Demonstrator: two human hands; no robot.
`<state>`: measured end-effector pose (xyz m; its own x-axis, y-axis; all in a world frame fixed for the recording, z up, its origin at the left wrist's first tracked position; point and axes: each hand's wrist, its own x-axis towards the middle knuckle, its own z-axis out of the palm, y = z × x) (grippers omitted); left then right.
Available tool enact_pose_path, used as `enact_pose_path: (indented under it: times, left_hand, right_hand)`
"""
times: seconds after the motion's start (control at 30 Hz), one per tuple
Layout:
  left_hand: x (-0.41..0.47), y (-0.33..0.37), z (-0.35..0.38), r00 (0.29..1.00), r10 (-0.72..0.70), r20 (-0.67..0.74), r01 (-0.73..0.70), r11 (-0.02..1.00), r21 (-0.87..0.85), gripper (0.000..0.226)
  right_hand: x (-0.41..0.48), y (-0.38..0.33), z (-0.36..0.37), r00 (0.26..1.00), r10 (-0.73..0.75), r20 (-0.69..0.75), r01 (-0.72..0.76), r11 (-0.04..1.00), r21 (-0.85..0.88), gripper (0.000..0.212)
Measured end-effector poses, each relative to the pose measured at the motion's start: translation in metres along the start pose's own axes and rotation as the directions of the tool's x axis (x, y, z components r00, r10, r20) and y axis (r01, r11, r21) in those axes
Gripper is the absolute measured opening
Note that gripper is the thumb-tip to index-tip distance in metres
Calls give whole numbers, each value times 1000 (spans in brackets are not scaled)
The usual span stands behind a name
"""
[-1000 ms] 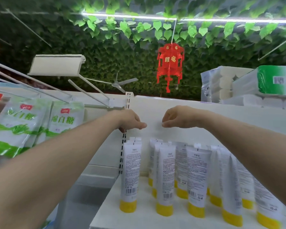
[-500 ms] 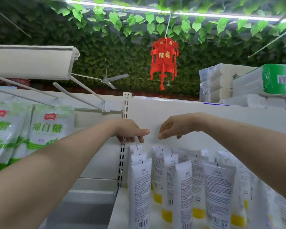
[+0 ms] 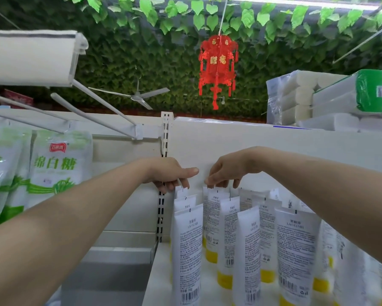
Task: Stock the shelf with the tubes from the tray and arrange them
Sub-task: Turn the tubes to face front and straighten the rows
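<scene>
Clearly the stocking itself looks close to finished and the arranging step is in hand: white tubes with yellow caps (image 3: 245,257) stand cap-down in several rows on the white shelf (image 3: 157,281), their crimped ends up, and no tray is in view. Both arms reach to the back row against the rear panel. The left hand (image 3: 168,173) has its fingers (image 3: 163,187) curled downward, the tips resting at the crimped top of the rearmost tube in the left column (image 3: 182,192), which sits directly beneath them; the thumb points right, toward the other hand. Whether those fingers truly pinch the crimp or only touch it, I cannot tell. The right hand (image 3: 226,171) hangs just beside it, fingers (image 3: 210,181) bent down and bunched, the tips meeting the top edge of the rear tube in the next column (image 3: 210,192), seemingly nipping it, though the grip itself is hidden behind the knuckles.

My judgement is that the next move calls for small nudges at these tops, squaring the back tubes upright and flush with the panel, then working forward row by row. These tall tubes on narrow caps would likely topple neighbours if pushed hard, so a light touch matters.
</scene>
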<state>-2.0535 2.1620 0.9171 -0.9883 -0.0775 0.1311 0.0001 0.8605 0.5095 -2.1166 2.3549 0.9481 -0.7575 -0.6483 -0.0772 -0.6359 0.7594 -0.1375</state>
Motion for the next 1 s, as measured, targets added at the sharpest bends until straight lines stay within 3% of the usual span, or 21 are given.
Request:
enact_pose_path:
  times: [0.43, 0.8, 1.0]
  left_hand:
    - [2, -3, 3, 999, -37, 0, 36, 971, -235, 76]
    - [-2, -15, 3, 1000, 4, 17, 1, 964, -266, 35]
    - [1, -19, 2, 998, 34, 49, -19, 963, -269, 24]
  right_hand:
    - [0, 0, -5, 998, 66, -17, -61, 978, 202, 55]
    - [-1, 14, -11, 993, -37, -111, 42, 998, 45, 22]
    - [5, 19, -14, 984, -100, -149, 101, 995, -1, 12]
